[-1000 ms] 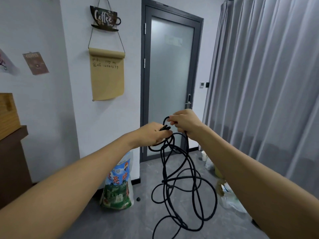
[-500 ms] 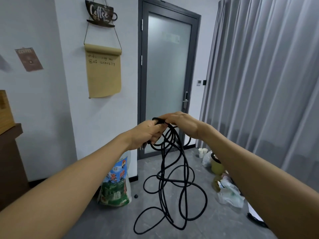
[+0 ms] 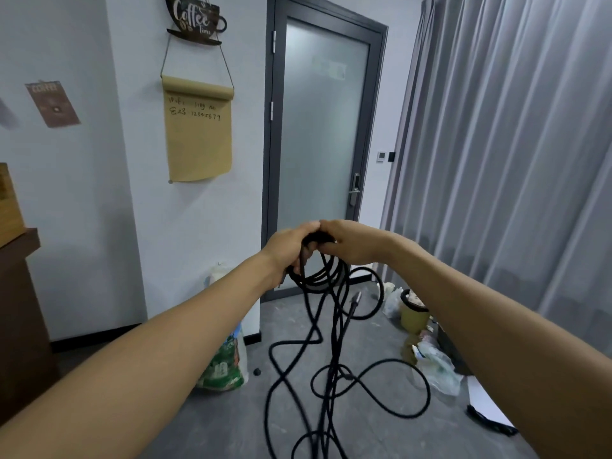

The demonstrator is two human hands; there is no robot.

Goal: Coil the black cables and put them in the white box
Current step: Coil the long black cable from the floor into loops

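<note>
Together both hands (image 3: 318, 246) grip the black cable (image 3: 326, 329) — loops dangling below.

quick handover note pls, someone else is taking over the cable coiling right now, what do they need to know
Left hand: grip closed round the gathered loops of the black cable at chest height.
Right hand: also gripping the cable at the top of the bundle, touching the left hand.
Cable: a few small loops hang below the hands; most of it hangs in loose tangled loops down to the floor, one plug end dangling free.
Done: the first few loops.
Left: coil the rest, then box it. No clear view of a white box.
</note>
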